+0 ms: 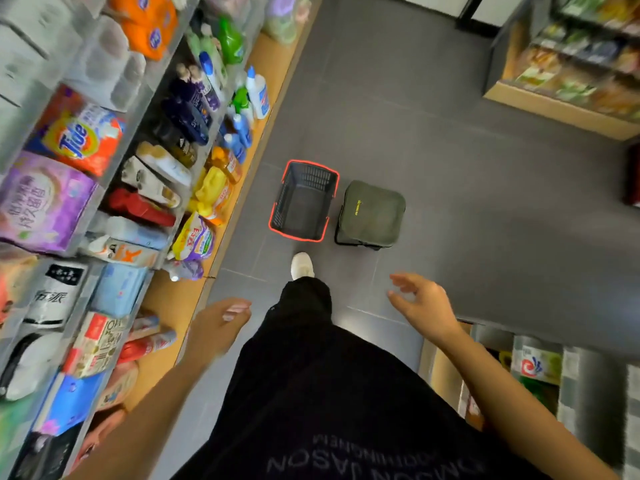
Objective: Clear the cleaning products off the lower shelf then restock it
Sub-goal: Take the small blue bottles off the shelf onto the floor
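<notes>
Head view looks down a shop aisle; the low tan wooden shelf [173,299] runs along the left, and the bright plastic bottles and bags of cleaning stuff [211,195] stand on it, ahead of both hands and apart from them; the left hand [221,323] hangs near the shelf edge, fingers loosely bent, holding nothing; the right hand [424,306] is spread, holding nothing; the dark basket with a red rim [308,176] sits on the grey floor [450,133], just beside a green cloth bag [370,213].
</notes>
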`<move>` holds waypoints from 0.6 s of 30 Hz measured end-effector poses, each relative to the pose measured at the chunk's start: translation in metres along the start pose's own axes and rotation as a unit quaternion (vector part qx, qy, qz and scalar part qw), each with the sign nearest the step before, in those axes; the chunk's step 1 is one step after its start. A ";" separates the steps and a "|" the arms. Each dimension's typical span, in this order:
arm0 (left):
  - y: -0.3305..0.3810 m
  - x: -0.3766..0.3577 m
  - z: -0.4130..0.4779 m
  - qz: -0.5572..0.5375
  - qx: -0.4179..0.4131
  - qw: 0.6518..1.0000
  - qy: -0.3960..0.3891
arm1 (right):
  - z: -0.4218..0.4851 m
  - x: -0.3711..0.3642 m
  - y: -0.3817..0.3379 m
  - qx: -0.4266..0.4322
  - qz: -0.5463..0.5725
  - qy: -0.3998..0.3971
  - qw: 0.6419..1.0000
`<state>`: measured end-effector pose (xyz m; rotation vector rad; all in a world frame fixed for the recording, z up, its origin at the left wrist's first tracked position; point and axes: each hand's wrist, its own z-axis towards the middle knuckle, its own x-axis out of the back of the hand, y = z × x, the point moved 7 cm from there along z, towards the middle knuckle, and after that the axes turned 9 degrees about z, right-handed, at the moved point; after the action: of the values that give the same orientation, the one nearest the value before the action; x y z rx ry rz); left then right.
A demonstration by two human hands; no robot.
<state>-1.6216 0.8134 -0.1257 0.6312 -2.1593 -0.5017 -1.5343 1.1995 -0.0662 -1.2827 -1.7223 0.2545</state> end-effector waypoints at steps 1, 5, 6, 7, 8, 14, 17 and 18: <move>0.013 0.005 0.023 -0.005 -0.001 1.000 -0.004 | 0.016 0.006 -0.011 -0.008 -0.009 -0.001 1.000; 0.068 0.033 0.105 -0.038 0.002 0.999 -0.010 | 0.078 0.038 -0.055 -0.039 -0.022 0.006 0.999; 0.082 0.041 0.122 -0.042 -0.001 0.999 -0.005 | 0.092 0.048 -0.067 -0.043 -0.022 0.009 0.999; 0.095 0.050 0.138 -0.045 -0.004 0.999 0.000 | 0.105 0.057 -0.079 -0.044 -0.024 0.014 0.999; 0.107 0.057 0.154 -0.050 -0.007 0.999 0.004 | 0.119 0.067 -0.091 -0.039 -0.027 0.018 0.999; 0.164 0.083 0.251 -0.061 0.012 0.998 0.018 | 0.224 0.109 -0.152 -0.002 -0.053 -0.011 0.999; 0.186 0.082 0.300 -0.095 0.041 0.994 0.034 | 0.297 0.119 -0.176 0.022 -0.088 -0.060 0.994; 0.192 0.079 0.317 -0.107 0.053 0.992 0.037 | 0.324 0.120 -0.185 0.034 -0.102 -0.079 0.991</move>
<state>-1.9680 0.9628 -0.1609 0.9338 -2.0697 -0.4709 -1.9029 1.3318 -0.0551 -1.0517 -1.9472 0.2992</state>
